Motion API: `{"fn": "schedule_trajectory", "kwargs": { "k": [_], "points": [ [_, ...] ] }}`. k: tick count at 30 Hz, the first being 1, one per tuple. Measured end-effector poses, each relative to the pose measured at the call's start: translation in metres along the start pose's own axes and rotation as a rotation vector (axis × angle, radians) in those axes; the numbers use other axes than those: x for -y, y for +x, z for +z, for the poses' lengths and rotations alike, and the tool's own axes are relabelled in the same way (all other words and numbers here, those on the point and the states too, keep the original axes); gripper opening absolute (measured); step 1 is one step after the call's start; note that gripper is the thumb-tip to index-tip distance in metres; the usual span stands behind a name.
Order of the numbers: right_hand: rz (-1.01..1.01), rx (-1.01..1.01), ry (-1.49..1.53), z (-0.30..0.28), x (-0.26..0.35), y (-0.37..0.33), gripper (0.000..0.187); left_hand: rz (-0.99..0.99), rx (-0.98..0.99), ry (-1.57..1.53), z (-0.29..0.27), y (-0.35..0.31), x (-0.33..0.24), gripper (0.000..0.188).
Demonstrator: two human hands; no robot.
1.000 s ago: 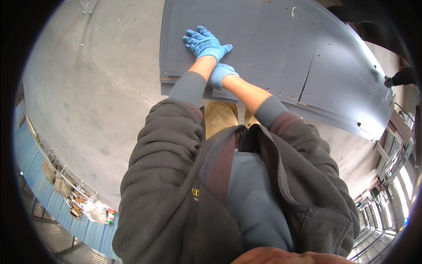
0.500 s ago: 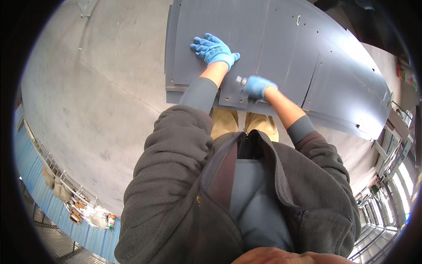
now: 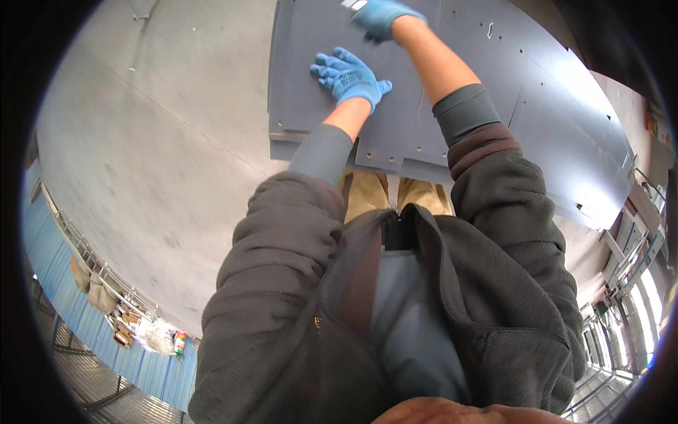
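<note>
My left hand [image 3: 351,79], in a blue glove, presses flat on the grey panels [image 3: 395,127] with its fingers spread. My right hand [image 3: 387,18], gloved the same way, is farther off over the panels, near the top edge of the view. Its fingers are curled around a small whitish, metallic-looking piece [image 3: 353,4] that pokes out at the left. Motion blurs this hand, and the exact kind of the piece cannot be made out. Small holes dot the panels along their edges, and a pale slot-like mark [image 3: 489,30] shows on the right part.
The panels lie stacked at waist height, with overlapping edges. Concrete floor [image 3: 155,141] spreads to the left. Along a blue corrugated wall [image 3: 106,332] at the lower left are a rail and some clutter [image 3: 152,336]. Metal racks [image 3: 628,261] stand at the right.
My right hand has swung from the panels' near edge up and away to the far side, still holding the small piece. My left hand stays flat in place.
</note>
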State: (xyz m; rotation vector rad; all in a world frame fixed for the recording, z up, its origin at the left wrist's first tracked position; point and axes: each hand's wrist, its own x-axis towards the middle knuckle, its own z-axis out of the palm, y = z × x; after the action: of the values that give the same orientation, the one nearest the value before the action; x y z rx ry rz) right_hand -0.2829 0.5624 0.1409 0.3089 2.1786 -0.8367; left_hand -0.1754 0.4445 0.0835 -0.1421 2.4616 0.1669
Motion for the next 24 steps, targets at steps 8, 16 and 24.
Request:
{"fn": "schedule_trajectory", "kwargs": {
  "k": [8, 16, 24],
  "points": [
    [0.399, 0.433, -0.358, 0.105, -0.140, -0.152, 0.060, -0.021, 0.007, 0.018, -0.002, 0.003, -0.005, 0.146],
    [0.303, 0.537, -0.200, 0.153, -0.089, -0.194, 0.042, -0.002, -0.010, 0.050, 0.000, 0.003, -0.004, 0.144],
    [0.118, 0.612, -0.163, 0.184, -0.097, -0.185, 0.041, -0.008, -0.006, 0.058, -0.009, -0.004, -0.006, 0.143]
  ]
}}
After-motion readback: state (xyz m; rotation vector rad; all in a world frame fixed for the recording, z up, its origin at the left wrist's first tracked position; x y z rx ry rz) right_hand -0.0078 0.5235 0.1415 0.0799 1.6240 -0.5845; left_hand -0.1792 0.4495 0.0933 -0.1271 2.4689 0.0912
